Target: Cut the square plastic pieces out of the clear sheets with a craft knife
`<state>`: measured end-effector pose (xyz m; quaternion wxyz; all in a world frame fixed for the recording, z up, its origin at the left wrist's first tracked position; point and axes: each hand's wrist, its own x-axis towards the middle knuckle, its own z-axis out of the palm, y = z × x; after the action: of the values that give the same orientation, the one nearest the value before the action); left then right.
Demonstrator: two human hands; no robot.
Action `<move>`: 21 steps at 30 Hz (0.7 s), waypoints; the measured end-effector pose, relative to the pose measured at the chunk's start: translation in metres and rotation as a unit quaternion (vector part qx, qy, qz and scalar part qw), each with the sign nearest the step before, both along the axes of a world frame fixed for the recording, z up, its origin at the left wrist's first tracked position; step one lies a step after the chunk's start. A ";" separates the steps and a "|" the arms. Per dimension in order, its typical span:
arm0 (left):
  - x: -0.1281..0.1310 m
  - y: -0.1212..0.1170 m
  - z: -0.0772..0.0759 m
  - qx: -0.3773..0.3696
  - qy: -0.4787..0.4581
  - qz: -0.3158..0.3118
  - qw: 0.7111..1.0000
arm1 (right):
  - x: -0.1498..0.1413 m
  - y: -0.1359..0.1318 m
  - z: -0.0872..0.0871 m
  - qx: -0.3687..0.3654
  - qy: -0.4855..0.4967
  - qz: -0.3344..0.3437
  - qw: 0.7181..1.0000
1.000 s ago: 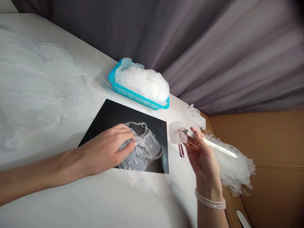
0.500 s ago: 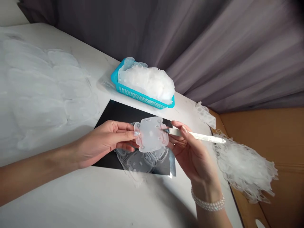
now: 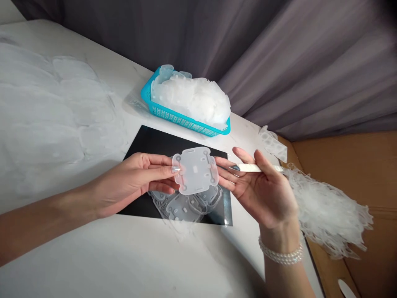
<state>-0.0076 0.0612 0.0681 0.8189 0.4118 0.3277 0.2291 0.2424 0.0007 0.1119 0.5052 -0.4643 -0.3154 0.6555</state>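
Between thumb and fingers, my left hand (image 3: pixel 149 174) grips the left edge of a translucent plastic piece (image 3: pixel 195 171) with small slots and notched corners. My right hand (image 3: pixel 263 186) is palm up, with a slim white craft knife (image 3: pixel 251 167) lying across the fingers under the thumb. Its dark tip points left. The right fingertips touch or lie just behind the piece's right edge. Below it, more translucent cut pieces and frame-like scraps (image 3: pixel 182 207) lie on a black mat (image 3: pixel 155 138), partly hidden by the held piece and my left hand.
Behind the mat stands a blue basket (image 3: pixel 186 120) heaped with translucent pieces. Overlapping clear sheets (image 3: pixel 56 111) cover the table's left. At right are a stringy scrap heap (image 3: pixel 331 211), a small scrap (image 3: pixel 273 142) and a cardboard box (image 3: pixel 341 165). A grey curtain (image 3: pixel 186 37) hangs behind.
My left hand left the scraps on the mat and took hold of the piece my right hand was carrying. The right hand has since opened its palm, keeping the knife, and shifted slightly right.
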 end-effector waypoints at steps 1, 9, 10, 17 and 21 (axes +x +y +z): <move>0.000 0.000 -0.001 0.000 0.001 0.000 1.000 | 0.000 0.000 0.000 -0.002 -0.004 -0.002 1.000; 0.000 -0.001 -0.002 -0.010 0.015 0.004 1.000 | 0.000 0.002 0.001 -0.011 -0.017 0.017 1.000; 0.000 -0.001 -0.002 -0.009 0.019 0.004 1.000 | 0.000 0.002 0.001 -0.010 -0.013 0.023 1.000; -0.002 0.000 -0.005 0.010 0.036 -0.002 0.999 | -0.001 0.003 0.002 -0.007 0.010 0.030 0.999; 0.000 0.000 -0.005 -0.010 0.017 0.015 1.000 | 0.000 0.003 0.000 -0.006 -0.008 0.016 1.000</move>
<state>-0.0077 0.0608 0.0631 0.8138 0.4025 0.3502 0.2306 0.2423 0.0032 0.1122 0.4896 -0.4670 -0.3231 0.6617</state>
